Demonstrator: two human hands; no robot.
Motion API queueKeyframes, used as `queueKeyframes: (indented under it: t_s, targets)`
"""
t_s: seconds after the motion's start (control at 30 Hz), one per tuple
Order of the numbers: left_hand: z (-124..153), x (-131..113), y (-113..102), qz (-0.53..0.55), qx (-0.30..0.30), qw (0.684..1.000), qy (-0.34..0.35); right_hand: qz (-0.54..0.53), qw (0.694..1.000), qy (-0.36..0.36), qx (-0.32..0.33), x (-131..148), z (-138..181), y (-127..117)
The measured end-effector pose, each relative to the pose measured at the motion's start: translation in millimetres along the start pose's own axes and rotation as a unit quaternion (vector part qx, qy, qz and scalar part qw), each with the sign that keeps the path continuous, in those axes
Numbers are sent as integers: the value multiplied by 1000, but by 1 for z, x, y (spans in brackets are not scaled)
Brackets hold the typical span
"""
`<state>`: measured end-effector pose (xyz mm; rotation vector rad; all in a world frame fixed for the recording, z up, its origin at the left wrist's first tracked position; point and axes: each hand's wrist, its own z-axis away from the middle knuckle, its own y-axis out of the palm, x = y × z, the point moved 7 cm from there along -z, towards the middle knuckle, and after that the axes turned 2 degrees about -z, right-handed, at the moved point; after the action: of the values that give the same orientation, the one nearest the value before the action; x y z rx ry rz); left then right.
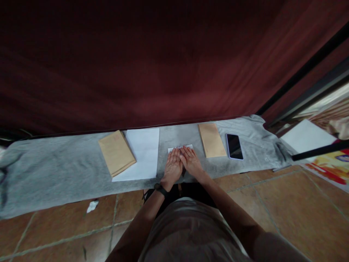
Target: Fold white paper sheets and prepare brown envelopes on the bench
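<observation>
Tiled floor (272, 203), grey cloth (54, 174) laid across it; both hands down on paper.
Left hand (172, 165) and right hand (192, 162) lie together, touching, palms flat, mid-cloth by its near edge. Folded white paper (180, 147) lies under the fingers, its far strip showing past the fingertips. Left: brown envelope (116, 153) overlapping white sheet (145, 145). Right: second envelope (212, 140), phone (234, 146). Red curtain (136, 72) beyond the far edge.

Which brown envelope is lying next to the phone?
The brown envelope on the right, beside the black phone. The other envelope lies left, overlapping the white sheet.
</observation>
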<state>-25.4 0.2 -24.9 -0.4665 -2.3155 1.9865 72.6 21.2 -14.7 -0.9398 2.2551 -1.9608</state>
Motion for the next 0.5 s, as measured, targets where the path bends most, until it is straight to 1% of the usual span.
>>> queueKeyframes:
  t_s: [0.1, 0.2, 0.5]
  targets:
    - [-6, -3, 8, 5, 11, 1000, 7, 7, 1000, -15, 14, 3, -7, 6]
    - [-6, 5, 10, 2, 15, 1000, -15, 24, 1000, -7, 11, -3, -5, 10]
    - [1, 37, -1, 4, 14, 995, -103, 52, 996, 58, -54, -30, 9, 9]
